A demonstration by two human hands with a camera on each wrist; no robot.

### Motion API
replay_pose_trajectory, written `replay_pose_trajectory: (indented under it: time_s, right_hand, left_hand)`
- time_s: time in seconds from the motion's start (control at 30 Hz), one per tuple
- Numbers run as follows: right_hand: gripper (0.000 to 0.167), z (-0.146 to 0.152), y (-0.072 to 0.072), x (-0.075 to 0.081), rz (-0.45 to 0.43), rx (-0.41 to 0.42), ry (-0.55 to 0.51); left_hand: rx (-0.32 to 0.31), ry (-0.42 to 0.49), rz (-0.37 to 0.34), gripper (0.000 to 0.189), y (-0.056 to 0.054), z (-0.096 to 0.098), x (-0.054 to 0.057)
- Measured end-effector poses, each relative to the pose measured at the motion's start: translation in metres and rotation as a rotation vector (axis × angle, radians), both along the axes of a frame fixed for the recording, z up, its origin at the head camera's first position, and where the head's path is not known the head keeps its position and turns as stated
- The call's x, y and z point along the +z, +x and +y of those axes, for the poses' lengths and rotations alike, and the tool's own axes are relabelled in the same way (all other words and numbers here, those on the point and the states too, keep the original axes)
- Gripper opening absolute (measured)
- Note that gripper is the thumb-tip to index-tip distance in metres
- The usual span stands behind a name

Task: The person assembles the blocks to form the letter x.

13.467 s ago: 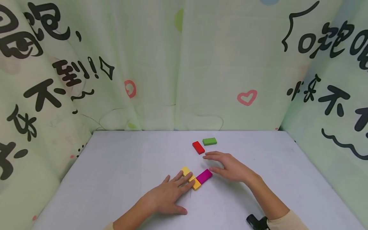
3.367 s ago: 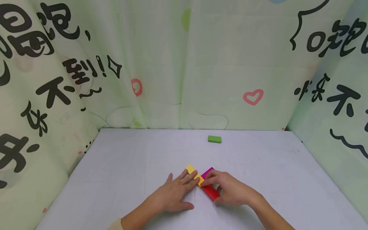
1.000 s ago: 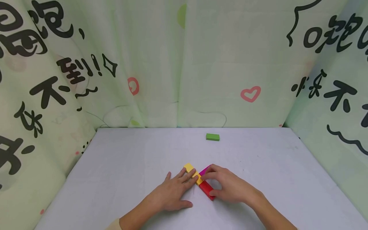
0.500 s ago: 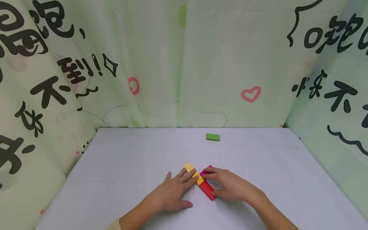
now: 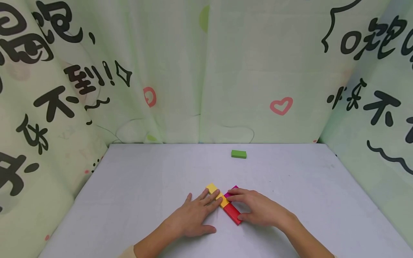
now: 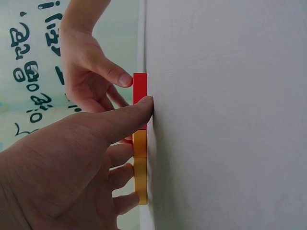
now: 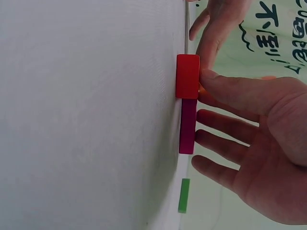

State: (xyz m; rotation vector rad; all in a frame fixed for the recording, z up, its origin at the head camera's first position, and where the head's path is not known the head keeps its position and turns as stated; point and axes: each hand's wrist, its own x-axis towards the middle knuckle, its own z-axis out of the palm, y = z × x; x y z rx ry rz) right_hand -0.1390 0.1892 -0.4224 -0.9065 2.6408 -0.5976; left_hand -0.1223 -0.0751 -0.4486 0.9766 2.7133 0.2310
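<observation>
In the head view, a slanting row runs from a yellow block point(image 5: 211, 187) through a deeper yellow block point(image 5: 224, 202) to a red block point(image 5: 232, 214) at the near end. A magenta block point(image 7: 187, 127) branches off beside the row, partly covered by my right fingers. My left hand point(image 5: 192, 218) lies with spread, straight fingers resting on the yellow blocks. My right hand point(image 5: 259, 208) has its thumb on the red block and its extended fingers over the magenta block and the row. The right wrist view shows these fingers fairly straight, touching from above without curling round anything.
A green block point(image 5: 238, 154) lies alone near the back edge of the white table point(image 5: 155, 168). Pale green curtains point(image 5: 238, 71) with printed writing enclose the back and both sides.
The red block has come from the back of the table to the near end of the yellow row. My right fingers have straightened from their grip on it. My left hand stays on the yellow blocks.
</observation>
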Motion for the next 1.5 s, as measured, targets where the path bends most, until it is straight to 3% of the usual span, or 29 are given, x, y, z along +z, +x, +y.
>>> replay_pose_trajectory:
  time_s: [0.4, 0.97, 1.23, 1.5]
  right_hand:
    - [0.052, 0.003, 0.0, -0.004, 0.046, 0.054, -0.009]
    - [0.052, 0.001, 0.0, -0.003, 0.029, 0.04, 0.021]
    - [0.051, 0.002, 0.0, -0.003, 0.021, 0.032, 0.01]
    - [0.051, 0.003, -0.001, -0.004, 0.025, 0.045, -0.002]
  left_hand:
    - [-0.012, -0.029, 0.011, 0.087, 0.0, 0.0, -0.001]
    - [-0.052, -0.072, 0.049, 0.085, 0.0, 0.0, 0.005]
    - [-0.08, -0.035, 0.096, 0.08, -0.006, -0.005, 0.01]
    - [-0.055, -0.031, 0.091, 0.075, -0.014, -0.011, 0.016]
